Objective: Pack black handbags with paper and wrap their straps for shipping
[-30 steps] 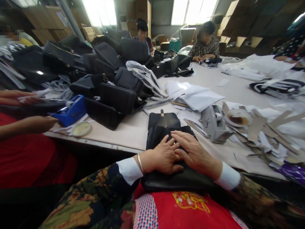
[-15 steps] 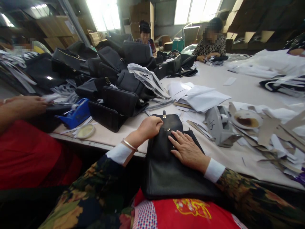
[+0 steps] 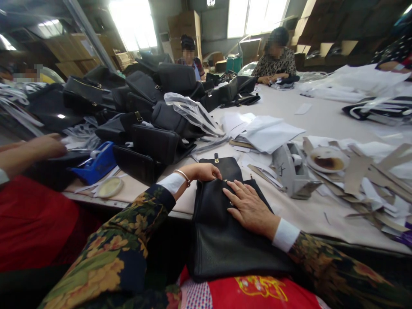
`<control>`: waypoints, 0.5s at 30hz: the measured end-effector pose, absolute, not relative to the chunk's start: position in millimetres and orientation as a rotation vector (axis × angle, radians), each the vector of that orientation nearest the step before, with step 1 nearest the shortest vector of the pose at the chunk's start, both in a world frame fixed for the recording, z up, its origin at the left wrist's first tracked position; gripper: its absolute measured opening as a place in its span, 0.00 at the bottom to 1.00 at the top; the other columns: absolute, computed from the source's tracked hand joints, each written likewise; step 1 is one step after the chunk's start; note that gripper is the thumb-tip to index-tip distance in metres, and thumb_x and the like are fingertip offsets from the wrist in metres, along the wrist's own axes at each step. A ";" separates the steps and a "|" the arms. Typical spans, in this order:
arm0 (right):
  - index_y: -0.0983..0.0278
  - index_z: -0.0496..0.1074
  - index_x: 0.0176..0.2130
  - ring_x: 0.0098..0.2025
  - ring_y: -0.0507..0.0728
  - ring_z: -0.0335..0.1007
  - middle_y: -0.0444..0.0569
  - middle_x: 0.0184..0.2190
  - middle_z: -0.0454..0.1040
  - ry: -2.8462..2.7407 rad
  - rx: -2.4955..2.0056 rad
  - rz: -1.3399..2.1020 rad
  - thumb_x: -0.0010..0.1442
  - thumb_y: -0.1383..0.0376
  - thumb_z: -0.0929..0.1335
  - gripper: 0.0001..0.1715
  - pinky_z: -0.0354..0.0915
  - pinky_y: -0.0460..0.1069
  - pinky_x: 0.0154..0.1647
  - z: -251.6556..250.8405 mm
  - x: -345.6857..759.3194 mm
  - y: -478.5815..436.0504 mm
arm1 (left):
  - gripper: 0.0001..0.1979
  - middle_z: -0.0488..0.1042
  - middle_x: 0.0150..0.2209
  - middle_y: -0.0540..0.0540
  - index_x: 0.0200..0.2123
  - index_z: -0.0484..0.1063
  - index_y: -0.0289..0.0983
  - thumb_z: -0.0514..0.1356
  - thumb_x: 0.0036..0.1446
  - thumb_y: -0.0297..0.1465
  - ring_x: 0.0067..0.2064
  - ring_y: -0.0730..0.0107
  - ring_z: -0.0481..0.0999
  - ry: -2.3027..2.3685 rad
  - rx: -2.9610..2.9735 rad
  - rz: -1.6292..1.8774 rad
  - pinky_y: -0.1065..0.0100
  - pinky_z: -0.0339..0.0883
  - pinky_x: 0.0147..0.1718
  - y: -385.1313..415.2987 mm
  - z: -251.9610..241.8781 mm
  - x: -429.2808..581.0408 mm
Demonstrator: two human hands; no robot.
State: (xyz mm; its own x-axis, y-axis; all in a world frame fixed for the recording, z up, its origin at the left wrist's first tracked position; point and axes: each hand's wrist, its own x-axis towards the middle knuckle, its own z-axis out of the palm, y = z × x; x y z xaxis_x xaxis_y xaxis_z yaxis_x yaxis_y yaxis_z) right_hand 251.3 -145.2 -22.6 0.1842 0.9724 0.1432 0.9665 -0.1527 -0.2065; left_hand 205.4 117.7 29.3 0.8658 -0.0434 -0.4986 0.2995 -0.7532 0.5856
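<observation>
A black leather-look bag lies across my lap and the table edge, its flap folded out away from me. On the flap's far end is a small tab with a gold-coloured clasp. My left hand is closed at the bag's upper left edge, beside the base of the flap; the fingertips curl over the edge, and what they pinch is partly hidden. Flat on the bag's front rests my right hand, fingers spread and holding nothing. A small metal zip pull shows near the bag's right upper corner.
Black bags are heaped at the left, near a blue tape dispenser and a round dish. A grey tape dispenser, white sheets and cardboard scraps lie at the right. A co-worker's arm reaches in at left.
My left hand has shifted slightly along the bag's upper edge, its wrist turning and forearm swinging forward. My right hand stays flat on the bag. The view has moved a little.
</observation>
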 end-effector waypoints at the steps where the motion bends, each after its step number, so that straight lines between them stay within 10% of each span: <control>1: 0.60 0.60 0.69 0.73 0.70 0.47 0.56 0.72 0.53 -1.861 -2.204 0.039 0.68 0.55 0.64 0.34 0.49 0.66 0.70 -21.7 251.2 -145.3 | 0.16 0.82 0.37 0.48 0.45 0.81 0.37 0.62 0.52 0.30 0.36 0.70 0.78 0.182 2.352 -0.647 0.74 0.68 0.35 116.8 29.2 204.0; 15: 0.62 0.62 0.69 0.72 0.70 0.48 0.57 0.72 0.54 -1.824 -2.206 0.044 0.68 0.55 0.64 0.34 0.49 0.66 0.69 -20.5 249.8 -145.3 | 0.11 0.81 0.35 0.46 0.40 0.80 0.34 0.61 0.54 0.26 0.34 0.69 0.76 0.074 2.552 -0.466 0.73 0.66 0.34 93.7 30.6 205.6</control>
